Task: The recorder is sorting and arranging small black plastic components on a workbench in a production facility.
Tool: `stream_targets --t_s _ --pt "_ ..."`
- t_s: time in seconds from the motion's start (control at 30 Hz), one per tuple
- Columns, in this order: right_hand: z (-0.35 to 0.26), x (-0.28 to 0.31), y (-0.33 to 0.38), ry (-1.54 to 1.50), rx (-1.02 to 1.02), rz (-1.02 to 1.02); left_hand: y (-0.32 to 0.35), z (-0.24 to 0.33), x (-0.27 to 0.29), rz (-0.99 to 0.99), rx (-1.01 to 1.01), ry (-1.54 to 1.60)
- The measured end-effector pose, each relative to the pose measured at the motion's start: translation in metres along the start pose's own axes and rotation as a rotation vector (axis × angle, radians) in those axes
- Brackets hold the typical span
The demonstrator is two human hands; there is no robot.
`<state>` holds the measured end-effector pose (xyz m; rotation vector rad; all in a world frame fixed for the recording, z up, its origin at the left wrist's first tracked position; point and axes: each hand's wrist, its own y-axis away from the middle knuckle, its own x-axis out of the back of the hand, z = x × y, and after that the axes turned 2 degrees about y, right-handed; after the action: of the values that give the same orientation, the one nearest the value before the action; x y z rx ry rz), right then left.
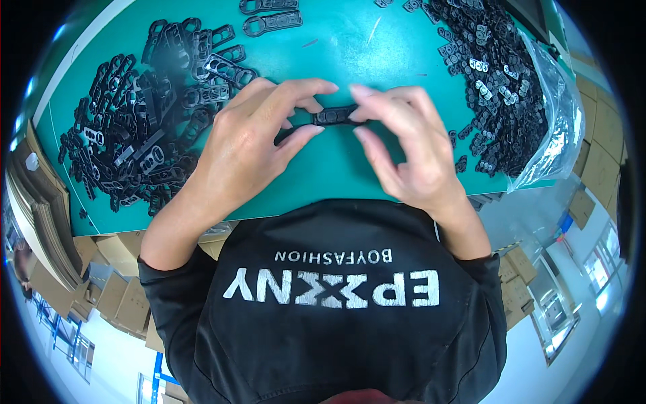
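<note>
Between my two hands, above the green table, is a black plastic link-shaped part (334, 116) with raised oval shapes along its middle. My left hand (252, 131) grips its left end between thumb and fingers, the index finger lifted off it. That end runs back under the fingers and is partly hidden. My right hand (414, 145) is curled around the right end, fingertips at the part and thumb just below. Its index finger is raised and slightly blurred. Close beyond my left hand lies a heap of black plastic frames (145, 141) with ring ends.
Small black pieces (498, 87) form a large pile on the right, partly on a clear plastic bag (562, 124). Two black frames (272, 23) lie at the table's far side. The green table (336, 178) ends just before my body. Cardboard boxes (124, 299) stand around it.
</note>
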<state>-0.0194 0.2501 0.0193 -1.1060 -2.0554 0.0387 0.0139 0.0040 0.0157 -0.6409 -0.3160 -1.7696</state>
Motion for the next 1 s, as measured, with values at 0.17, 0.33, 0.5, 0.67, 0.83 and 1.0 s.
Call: stream_targets --t_s 0.17,0.33,0.5,0.67,0.83,1.0 --pt "-0.005 0.011 0.002 0.149 -0.086 0.008 0.001 0.002 0.001 -0.019 -0.040 -0.057" --pt "-0.016 -0.002 0.004 0.035 -0.186 0.033 -0.002 0.007 0.009 -0.175 -0.033 -0.092" --pt "-0.016 -0.001 0.023 -0.265 -0.426 0.100 -0.013 0.010 0.014 -0.190 -0.295 -0.252" --pt "-0.028 0.005 0.032 -0.744 -0.719 0.195 -0.029 0.018 0.013 -0.350 -0.294 -0.356" --pt "-0.020 -0.001 0.043 -1.275 -0.698 0.324 -0.034 0.035 0.016 -0.214 -0.184 0.231" --pt "-0.017 -0.015 0.034 -1.868 -0.842 0.375 -0.020 0.022 -0.048 -0.060 -0.438 -0.137"
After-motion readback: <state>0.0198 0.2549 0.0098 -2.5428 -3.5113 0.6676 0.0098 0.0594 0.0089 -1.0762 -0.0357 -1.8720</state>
